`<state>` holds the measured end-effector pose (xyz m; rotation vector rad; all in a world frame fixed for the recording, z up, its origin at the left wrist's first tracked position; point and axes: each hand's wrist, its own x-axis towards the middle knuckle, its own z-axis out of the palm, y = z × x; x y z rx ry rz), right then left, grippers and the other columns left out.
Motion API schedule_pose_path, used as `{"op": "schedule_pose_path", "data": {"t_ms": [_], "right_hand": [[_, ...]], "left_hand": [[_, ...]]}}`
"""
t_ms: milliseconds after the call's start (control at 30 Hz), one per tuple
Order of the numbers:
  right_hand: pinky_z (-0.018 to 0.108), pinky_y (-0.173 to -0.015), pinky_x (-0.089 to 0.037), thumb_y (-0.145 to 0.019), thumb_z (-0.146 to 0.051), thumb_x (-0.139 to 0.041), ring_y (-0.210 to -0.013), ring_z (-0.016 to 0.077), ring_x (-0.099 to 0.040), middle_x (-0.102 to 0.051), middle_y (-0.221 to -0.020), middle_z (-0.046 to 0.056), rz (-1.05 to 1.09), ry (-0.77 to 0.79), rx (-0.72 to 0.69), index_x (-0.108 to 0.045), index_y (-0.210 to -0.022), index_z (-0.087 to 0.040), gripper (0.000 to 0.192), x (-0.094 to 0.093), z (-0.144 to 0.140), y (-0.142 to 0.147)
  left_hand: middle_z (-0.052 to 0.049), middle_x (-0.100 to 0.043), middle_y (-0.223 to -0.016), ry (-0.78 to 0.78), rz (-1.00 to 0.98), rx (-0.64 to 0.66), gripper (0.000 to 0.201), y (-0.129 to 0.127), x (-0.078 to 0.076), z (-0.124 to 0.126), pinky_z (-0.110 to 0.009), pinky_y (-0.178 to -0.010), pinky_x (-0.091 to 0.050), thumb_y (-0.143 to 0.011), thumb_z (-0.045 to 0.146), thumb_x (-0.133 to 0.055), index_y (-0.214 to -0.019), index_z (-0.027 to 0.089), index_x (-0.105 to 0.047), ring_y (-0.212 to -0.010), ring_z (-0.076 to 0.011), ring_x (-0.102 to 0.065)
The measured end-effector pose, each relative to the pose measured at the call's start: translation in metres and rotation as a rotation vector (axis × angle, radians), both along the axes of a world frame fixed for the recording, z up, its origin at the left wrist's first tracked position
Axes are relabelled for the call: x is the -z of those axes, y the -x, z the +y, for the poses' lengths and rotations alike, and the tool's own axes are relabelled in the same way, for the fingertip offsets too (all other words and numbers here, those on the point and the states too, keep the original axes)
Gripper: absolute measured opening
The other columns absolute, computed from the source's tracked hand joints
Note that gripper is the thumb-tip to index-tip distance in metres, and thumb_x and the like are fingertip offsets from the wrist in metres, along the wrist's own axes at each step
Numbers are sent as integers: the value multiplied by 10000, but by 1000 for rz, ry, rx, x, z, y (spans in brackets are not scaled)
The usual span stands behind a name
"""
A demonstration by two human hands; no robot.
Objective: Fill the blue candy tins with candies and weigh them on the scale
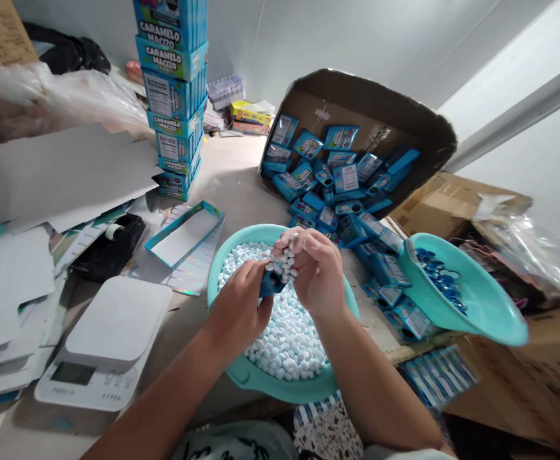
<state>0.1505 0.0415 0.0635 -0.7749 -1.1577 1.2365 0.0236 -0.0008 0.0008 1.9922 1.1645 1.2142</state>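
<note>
My left hand (pixel 241 297) is closed around a small blue candy box (pixel 272 285) with a round hole facing up. Right beside it, my right hand (pixel 318 268) cups several white candies (pixel 283 263) against the box's opening. Both hands are over a turquoise basin (pixel 216 255) full of small white and pale blue candies (pixel 292 338). Some of the box is hidden behind my left fingers.
Small blue boxes (pixel 347 179) spill from a tipped carton (pixel 385 96). A turquoise scoop-shaped bowl (pixel 490 306) holds blue caps (pixel 440 278). Leftward are a white scale (pixel 112 319), an open tray box (pixel 184 236), cardboard sheets (pixel 69 169) and a tall stack of display boxes (pixel 169 96).
</note>
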Motion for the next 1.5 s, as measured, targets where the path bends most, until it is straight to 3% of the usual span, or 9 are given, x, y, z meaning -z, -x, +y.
{"op": "schedule_pose_path", "data": {"t_ms": [367,667,767,867,967,1067,1133,1267,1500], "right_hand": [[294,-688,-529,-816,-391,-670,-707,155,-611,-633,-794,31,-36,-53,-37,-624,-647,-197,262,4,1,-2],[327,-756,-530,-863,-438,-672,-768,176,-624,-630,-854,42,-43,-141,-176,-673,-717,-212,269,5,-2,-5],[340,-797,-535,-899,-442,-645,-805,185,-635,-637,-862,45,-80,-182,-156,-680,-747,-216,275,6,0,-5],[354,-842,-533,-962,-458,-563,-856,195,-640,-653,-864,47,-239,-212,23,-680,-810,-222,304,5,2,-8],[338,-822,-516,-990,-440,-519,-869,191,-624,-664,-884,49,-605,-261,209,-665,-874,-223,286,-1,4,-14],[308,-723,-469,-970,-381,-548,-779,171,-577,-631,-821,43,-991,-308,234,-639,-813,-211,249,-7,5,-21],[298,-662,-428,-972,-358,-544,-729,159,-556,-607,-787,40,-1132,-285,189,-628,-766,-201,272,-8,6,-24],[290,-649,-416,-966,-319,-563,-715,151,-564,-604,-784,36,-1215,-261,130,-635,-746,-190,265,-5,7,-25],[278,-638,-414,-972,-269,-566,-693,140,-557,-595,-761,35,-1192,-353,122,-653,-731,-185,270,-7,4,-20]], "left_hand": [[-114,-619,-1204,-85,-36,0,492,1,-2,0,-404,-966,-524,-858,37,-542,-1316,204,-475,-1130,-271,-611],[-111,-618,-1247,-66,-61,-7,524,0,-1,-1,-394,-972,-529,-894,41,-534,-1378,225,-458,-1147,-253,-616],[-102,-621,-1252,-69,-76,-9,517,1,-2,-1,-382,-994,-527,-898,35,-534,-1373,229,-471,-1163,-240,-615],[-103,-628,-1245,-73,-81,-22,476,1,-1,-1,-380,-1015,-529,-904,45,-546,-1347,212,-492,-1170,-235,-618],[-110,-637,-1248,-82,-80,-92,423,0,0,-2,-390,-1036,-532,-927,82,-562,-1330,193,-501,-1197,-239,-618],[-112,-647,-1256,-75,-81,-169,394,-2,0,-2,-400,-1029,-546,-948,132,-576,-1332,193,-507,-1200,-243,-631],[-109,-661,-1228,-64,-86,-201,379,-2,0,-1,-405,-1007,-561,-944,141,-586,-1313,193,-522,-1174,-247,-648],[-105,-674,-1202,-26,-97,-223,372,-2,-1,0,-406,-992,-572,-920,124,-595,-1280,202,-542,-1154,-249,-664],[-130,-647,-1279,-17,-95,-197,402,-3,1,-1,-432,-1038,-550,-939,158,-568,-1334,193,-501,-1225,-261,-632]]}}
